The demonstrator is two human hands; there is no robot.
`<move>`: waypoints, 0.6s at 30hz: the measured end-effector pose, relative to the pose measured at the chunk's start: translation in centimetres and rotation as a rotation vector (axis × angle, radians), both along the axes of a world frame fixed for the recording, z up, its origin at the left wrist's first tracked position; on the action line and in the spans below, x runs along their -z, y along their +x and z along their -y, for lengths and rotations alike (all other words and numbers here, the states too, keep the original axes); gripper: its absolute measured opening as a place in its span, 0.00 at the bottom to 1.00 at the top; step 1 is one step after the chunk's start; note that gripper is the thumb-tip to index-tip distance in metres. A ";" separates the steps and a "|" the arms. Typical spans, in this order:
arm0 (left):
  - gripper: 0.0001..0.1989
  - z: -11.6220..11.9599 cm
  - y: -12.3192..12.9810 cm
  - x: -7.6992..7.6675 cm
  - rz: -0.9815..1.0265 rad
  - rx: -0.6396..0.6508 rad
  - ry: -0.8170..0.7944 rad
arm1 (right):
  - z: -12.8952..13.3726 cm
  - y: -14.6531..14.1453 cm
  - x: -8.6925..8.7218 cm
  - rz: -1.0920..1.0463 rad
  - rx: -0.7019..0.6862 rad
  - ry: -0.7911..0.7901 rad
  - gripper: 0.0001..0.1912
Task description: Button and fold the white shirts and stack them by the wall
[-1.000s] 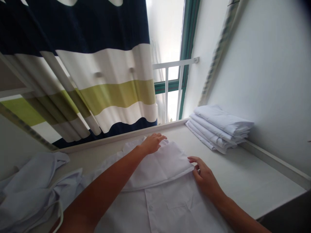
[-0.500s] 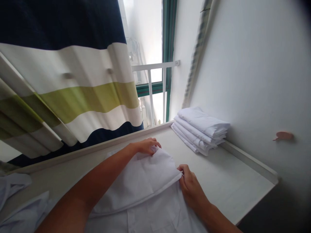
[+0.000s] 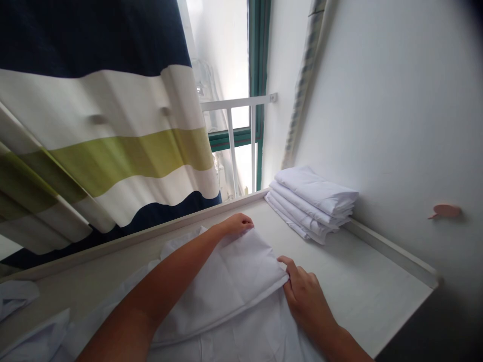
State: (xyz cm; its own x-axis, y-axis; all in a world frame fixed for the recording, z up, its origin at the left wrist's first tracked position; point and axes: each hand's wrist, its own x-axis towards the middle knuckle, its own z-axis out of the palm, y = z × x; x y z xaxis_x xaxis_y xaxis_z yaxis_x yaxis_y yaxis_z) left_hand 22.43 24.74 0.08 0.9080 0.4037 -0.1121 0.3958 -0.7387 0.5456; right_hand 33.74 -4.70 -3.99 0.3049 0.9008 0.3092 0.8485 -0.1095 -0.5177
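Note:
A white cloth garment (image 3: 230,281) lies partly folded over itself on the white tabletop. My left hand (image 3: 240,224) reaches across it and has its fingers closed on the far corner of the folded layer. At the right-hand corner, my right hand (image 3: 304,286) pinches the edge between thumb and fingers. The folded layer is pulled fairly flat between both hands, with a few creases. My left forearm hides part of the cloth, and its near end runs out of view at the bottom.
A stack of folded white garments (image 3: 313,196) rests at the back right by the wall. More white cloth (image 3: 37,337) lies at the left. A raised lip (image 3: 396,251) edges the table. Behind hang a striped curtain (image 3: 132,156) and a white railing (image 3: 234,104).
Both hands have shifted slightly right with the corners of the folded layer, drawing it straighter. My left fingers have closed more tightly. The view has moved a little.

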 end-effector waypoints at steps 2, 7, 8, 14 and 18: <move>0.15 -0.4 0.3 -0.6 -0.046 0.059 -0.051 | 0.1 0.3 -0.1 0.006 -0.050 -0.036 0.26; 0.33 -1.0 -0.2 -2.0 -0.078 0.227 -0.126 | 0.4 0.7 -0.4 -0.031 -0.115 -0.076 0.31; 0.31 -0.9 -0.2 -2.1 -0.065 0.247 -0.117 | 0.4 0.7 -0.3 -0.036 -0.118 -0.070 0.31; 0.11 0.0 1.2 -0.6 0.068 0.204 -0.049 | 0.4 0.7 0.2 0.007 -0.130 -0.016 0.32; 0.13 0.6 2.9 0.4 0.139 0.146 0.005 | 0.4 0.5 0.2 0.060 -0.125 -0.019 0.37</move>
State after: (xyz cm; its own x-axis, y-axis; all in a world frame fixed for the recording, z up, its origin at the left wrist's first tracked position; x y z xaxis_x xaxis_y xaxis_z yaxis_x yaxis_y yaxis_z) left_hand 25.30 24.09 -0.28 0.9636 0.2668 0.0197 0.2055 -0.7854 0.5839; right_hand 34.22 -5.12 -4.18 0.1714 0.9363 0.3066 0.8857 -0.0102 -0.4642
